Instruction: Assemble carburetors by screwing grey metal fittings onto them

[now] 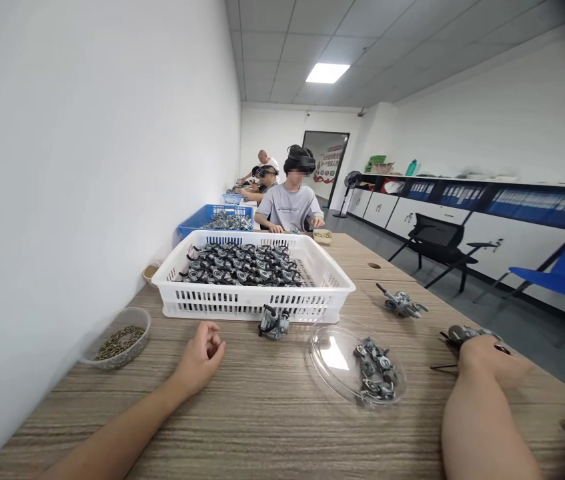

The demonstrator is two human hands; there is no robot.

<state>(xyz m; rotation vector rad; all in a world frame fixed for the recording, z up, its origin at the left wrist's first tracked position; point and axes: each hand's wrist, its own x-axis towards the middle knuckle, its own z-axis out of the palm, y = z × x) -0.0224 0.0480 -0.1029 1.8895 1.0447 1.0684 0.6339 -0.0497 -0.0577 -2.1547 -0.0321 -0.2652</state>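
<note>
My left hand (202, 355) rests on the table in front of the white basket, fingers loosely curled in and nothing visible in them. At the right edge of the table, my right hand (495, 357) is closed on a carburetor (459, 335), partly covered by the hand. A thin dark rod (443, 367) sticks out beside it; I cannot tell what it belongs to. Another carburetor (275, 323) stands against the basket's front, and one more carburetor (402, 303) lies farther back on the right. Between my hands sits a clear round dish (329, 381) with several small metal parts (376, 369).
A white basket (257, 299) holds rows of carburetors (242, 263). Behind it stands a blue crate (195, 220) of metal parts. A tub (145, 327) of small brassy pieces is by the wall at left. A co-worker (289, 203) sits across the table (242, 427).
</note>
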